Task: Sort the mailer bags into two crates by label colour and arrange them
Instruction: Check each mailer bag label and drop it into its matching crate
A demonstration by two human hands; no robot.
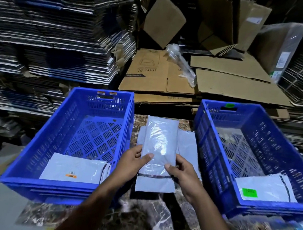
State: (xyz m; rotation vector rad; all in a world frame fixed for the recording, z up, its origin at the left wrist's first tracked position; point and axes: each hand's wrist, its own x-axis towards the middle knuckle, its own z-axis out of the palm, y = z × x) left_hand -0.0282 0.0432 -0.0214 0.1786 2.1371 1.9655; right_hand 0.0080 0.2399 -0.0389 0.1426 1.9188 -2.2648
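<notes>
**Both hands on a grey mailer, between the crates**

I see the left hand (131,162) and right hand (182,171) pinching one grey mailer bag (159,148) by its sides, thumbs on top; glossy, label not visible. More grey bags (187,144) lie under it on the marble surface (153,220). Left crate (65,123) holds an orange-labelled bag (71,168), right crate (277,141) a green-labelled bag (263,189).

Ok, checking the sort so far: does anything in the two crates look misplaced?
Nothing stands out: the left blue plastic crate holds an orange-labelled grey mailer bag, and the right blue plastic crate holds a green-labelled grey mailer bag.
</notes>
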